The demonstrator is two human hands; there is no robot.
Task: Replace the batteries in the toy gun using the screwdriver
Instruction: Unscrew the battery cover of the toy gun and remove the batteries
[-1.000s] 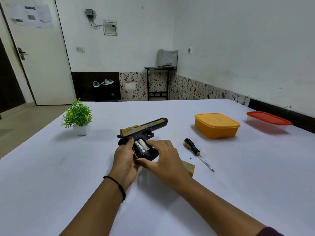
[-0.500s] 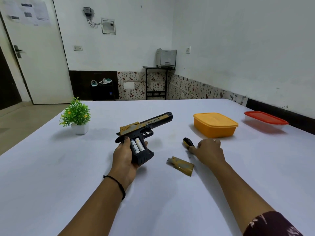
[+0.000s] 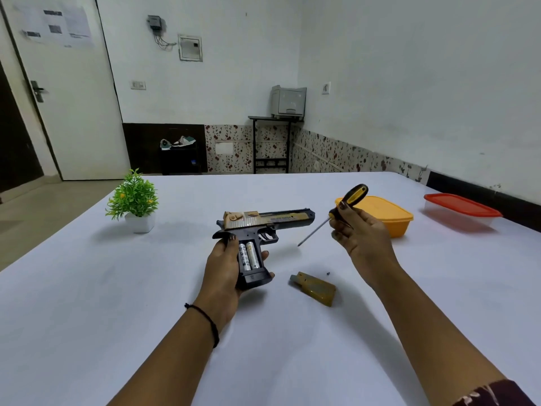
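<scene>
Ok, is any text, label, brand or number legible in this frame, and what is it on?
Nothing here can be read.
Toy gun: dark marking on its top, too blurred to read.
Batteries in the open compartment: print too small to read.
Papers on the door: dark blocks of text, blurred.

Left hand (image 3: pixel 224 269) is wrapping round the grip of the gun (image 3: pixel 265 220), thumb lying up along its back, fingertips peeking out on the far side. Left forearm is reaching in from below, bare. Right hand (image 3: pixel 363 238) is sitting higher, fingers curling round the screwdriver (image 3: pixel 352 195) handle, forearm angling in from the lower right.
</scene>
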